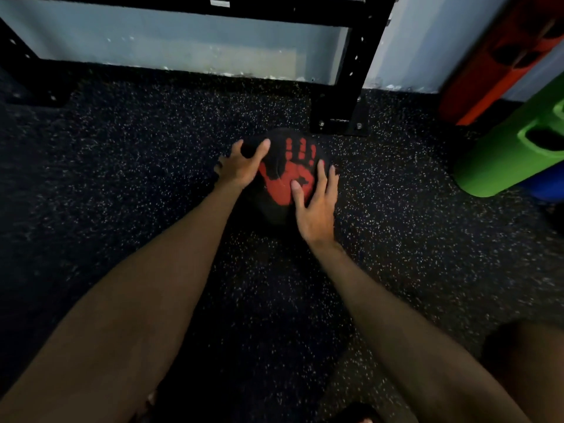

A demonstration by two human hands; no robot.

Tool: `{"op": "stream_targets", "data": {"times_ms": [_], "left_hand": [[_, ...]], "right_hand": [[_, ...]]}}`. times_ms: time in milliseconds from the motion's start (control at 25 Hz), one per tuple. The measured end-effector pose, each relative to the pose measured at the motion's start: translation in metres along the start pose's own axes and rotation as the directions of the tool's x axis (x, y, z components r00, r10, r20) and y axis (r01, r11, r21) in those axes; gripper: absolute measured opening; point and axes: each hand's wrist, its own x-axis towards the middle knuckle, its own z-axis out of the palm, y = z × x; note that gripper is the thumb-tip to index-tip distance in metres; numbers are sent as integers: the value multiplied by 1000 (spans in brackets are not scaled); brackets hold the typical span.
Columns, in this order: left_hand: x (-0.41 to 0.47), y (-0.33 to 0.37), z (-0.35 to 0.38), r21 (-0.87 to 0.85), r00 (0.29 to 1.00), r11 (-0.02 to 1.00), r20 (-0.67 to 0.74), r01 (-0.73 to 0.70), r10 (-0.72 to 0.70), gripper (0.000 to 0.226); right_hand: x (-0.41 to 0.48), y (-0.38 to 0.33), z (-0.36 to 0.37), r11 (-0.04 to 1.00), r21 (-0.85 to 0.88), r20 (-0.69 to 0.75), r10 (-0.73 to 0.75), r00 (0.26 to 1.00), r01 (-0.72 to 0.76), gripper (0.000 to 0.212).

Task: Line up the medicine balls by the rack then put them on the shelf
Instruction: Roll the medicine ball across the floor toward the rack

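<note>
Holding one medicine ball (285,181): left hand (239,167) curled round, right hand (317,206) flat.

Both bare forearms stretch forward and down, drawing closer toward the wrists, the left hand (241,167) cupping the upper left of the medicine ball (283,169) with curled fingers and a spread thumb, the right hand (316,206) lying flat against its right side, fingers straight and slightly fanned.

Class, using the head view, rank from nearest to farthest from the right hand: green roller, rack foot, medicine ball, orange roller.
1. medicine ball, under the right hand.
2. rack foot, just beyond.
3. green roller, far right.
4. orange roller, upper right.
</note>
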Motion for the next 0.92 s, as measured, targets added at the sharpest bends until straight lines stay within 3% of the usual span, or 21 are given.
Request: {"op": "stream_targets", "data": {"times_ms": [120,280,400,480,560,680,800,920], "left_hand": [[16,-3,3,-35,997,998,-61,-44,41,81],[31,-21,15,-55,920,921,-109,-385,378,76],[42,10,22,-8,919,926,-127,-377,374,75],[46,25,26,-21,912,920,-137,-392,386,86],[50,21,28,-97,855,853,-136,-513,500,94],[54,3,41,7,727,730,-91,-683,681,91],[46,19,60,150,692,697,-93,-701,716,85],[44,30,66,210,631,620,-14,-756,775,99]], "right_hand": [[26,-4,4,1000,30,24,-4,1000,3,71],[74,-14,3,980,141,-48,152,987,-144,70],[72,-11,2,982,164,-228,128,965,-91,70],[58,4,4,990,132,-231,74,970,-44,65],[56,15,5,977,183,-210,144,967,-106,61],[75,19,-7,931,261,-256,323,911,-257,57],[76,24,-24,954,218,-339,271,901,-205,55],[70,39,-32,963,207,-300,231,926,-173,56]]}}
